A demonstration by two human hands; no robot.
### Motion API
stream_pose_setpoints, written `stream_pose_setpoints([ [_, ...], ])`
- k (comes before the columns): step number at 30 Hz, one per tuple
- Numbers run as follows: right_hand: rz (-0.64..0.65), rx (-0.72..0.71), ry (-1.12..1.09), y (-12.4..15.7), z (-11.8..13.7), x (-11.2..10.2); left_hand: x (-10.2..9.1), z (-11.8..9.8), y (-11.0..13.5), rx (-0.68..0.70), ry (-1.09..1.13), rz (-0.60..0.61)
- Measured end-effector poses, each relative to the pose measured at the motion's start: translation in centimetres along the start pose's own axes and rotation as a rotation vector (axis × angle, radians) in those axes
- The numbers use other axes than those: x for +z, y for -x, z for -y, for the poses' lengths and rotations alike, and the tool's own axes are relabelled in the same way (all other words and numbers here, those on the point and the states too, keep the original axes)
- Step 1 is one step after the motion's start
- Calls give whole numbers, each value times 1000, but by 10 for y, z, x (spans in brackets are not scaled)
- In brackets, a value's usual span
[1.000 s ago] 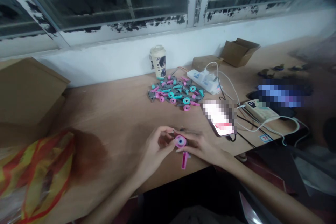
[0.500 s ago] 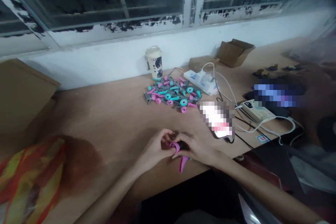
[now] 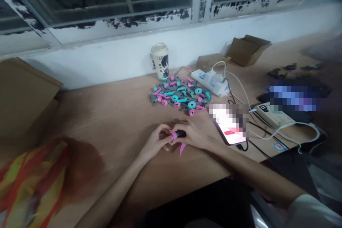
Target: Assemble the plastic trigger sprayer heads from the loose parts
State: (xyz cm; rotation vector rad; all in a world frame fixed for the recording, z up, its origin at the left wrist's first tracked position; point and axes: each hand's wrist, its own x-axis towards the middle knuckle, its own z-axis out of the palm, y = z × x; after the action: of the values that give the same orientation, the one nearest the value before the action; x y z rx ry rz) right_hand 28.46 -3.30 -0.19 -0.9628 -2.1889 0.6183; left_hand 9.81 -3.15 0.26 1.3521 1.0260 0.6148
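Note:
Between both hands is a trigger spray head [image 3: 181, 133] with a dark body, a pink collar and a pink trigger lever pointing down. My left hand [image 3: 159, 139] pinches the pink collar from the left, fingers curled. On the other side my right hand [image 3: 190, 133] is closed round the dark body, which it partly hides. Beyond the hands lies a heap of similar spray heads [image 3: 182, 98], grey with pink or teal collars and levers.
Behind the heap stands a paper coffee cup [image 3: 160, 60]. To the right are a power strip [image 3: 210, 82], a lit phone [image 3: 231, 128], a power bank [image 3: 272, 114], cables and an open carton [image 3: 248, 50]. At left are a large cardboard box [image 3: 24, 96] and a red-yellow bag [image 3: 34, 185].
Both hands have moved up and slightly left, further from the table's front edge, with the spray head still between them. More of its dark body shows. The camera view has shifted a little.

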Motion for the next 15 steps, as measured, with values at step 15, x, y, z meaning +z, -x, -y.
stream_pose_setpoints([
  [15, -224, -27, -54, -6, -7, 22, -19, -4, -3, -6, -28, 61],
])
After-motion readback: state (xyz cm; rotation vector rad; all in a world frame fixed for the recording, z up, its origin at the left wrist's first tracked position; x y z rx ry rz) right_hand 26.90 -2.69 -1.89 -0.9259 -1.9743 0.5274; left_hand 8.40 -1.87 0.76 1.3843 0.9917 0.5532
